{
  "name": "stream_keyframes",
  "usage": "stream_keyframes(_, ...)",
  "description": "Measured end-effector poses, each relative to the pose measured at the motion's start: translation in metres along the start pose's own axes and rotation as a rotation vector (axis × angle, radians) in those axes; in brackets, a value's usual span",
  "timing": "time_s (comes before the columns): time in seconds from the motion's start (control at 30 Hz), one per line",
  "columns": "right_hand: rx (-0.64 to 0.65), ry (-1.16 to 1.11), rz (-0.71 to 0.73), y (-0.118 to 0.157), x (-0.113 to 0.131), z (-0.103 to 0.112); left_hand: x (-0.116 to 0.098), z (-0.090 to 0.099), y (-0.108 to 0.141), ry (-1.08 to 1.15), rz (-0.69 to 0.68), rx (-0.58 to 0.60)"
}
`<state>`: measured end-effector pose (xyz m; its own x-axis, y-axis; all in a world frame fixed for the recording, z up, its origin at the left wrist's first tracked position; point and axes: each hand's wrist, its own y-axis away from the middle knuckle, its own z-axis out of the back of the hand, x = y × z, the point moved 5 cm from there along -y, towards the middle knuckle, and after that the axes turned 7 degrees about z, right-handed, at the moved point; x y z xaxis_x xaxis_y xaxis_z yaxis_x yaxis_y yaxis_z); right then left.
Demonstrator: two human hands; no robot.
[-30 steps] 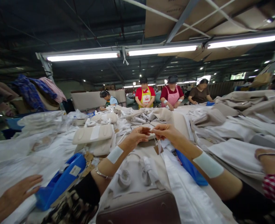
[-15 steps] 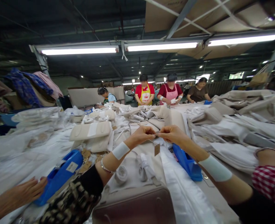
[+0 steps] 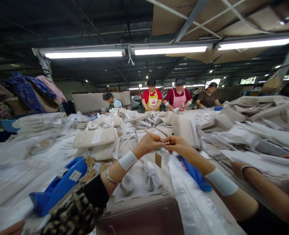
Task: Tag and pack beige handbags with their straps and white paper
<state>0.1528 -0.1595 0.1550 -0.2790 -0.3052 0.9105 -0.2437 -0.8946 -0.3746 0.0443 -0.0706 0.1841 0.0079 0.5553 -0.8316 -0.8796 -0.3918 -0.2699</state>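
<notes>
My left hand and my right hand meet in front of me, fingertips pinched together and almost touching. Between them they grip the thin string of a brown hang tag, which dangles below my left fingers. Under my hands lies a beige handbag, its lower part darker. White wrapping covers parts of the bag, with a white roll and a wrapped strap on it. White patches sit on both my wrists.
Blue tape dispensers stand left and right. Brown tags lie by the left one. Beige bags and white wrapping are heaped around. A co-worker's arm reaches in from the right; another person's fingers show bottom left.
My fingertips have shifted slightly and the hang tag has swung left. The co-worker's hand has left the left dispenser toward the bottom left corner. The arm at right reaches further in.
</notes>
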Motion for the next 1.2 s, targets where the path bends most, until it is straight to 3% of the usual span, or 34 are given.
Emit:
stream_keyframes(0.13,-0.028,-0.122,0.016,0.002,-0.008,-0.016,-0.005,0.003,0.002,0.041,0.011,-0.102)
stream_keyframes(0.3,0.087,-0.218,0.048,0.001,-0.016,-0.041,-0.018,0.004,0.011,0.376,0.011,-0.122)
stream_keyframes(0.63,0.039,-0.286,0.148,-0.022,-0.022,-0.058,-0.008,0.012,0.017,0.523,0.139,-0.042)
stream_keyframes(0.77,0.079,-0.284,0.163,-0.034,-0.029,-0.064,-0.001,0.028,0.017,0.66,0.136,-0.127)
stream_keyframes(0.87,0.081,-0.379,0.091,-0.037,-0.04,-0.064,0.011,0.045,0.02,0.809,0.131,-0.257)
stream_keyframes(1.0,0.076,-0.489,-0.061,-0.038,-0.057,-0.059,0.044,0.064,0.026,0.875,0.249,-0.409)
stream_keyframes(1.2,0.162,-0.464,-0.131,-0.051,-0.071,-0.058,0.095,0.069,0.033,0.818,0.384,-0.55)
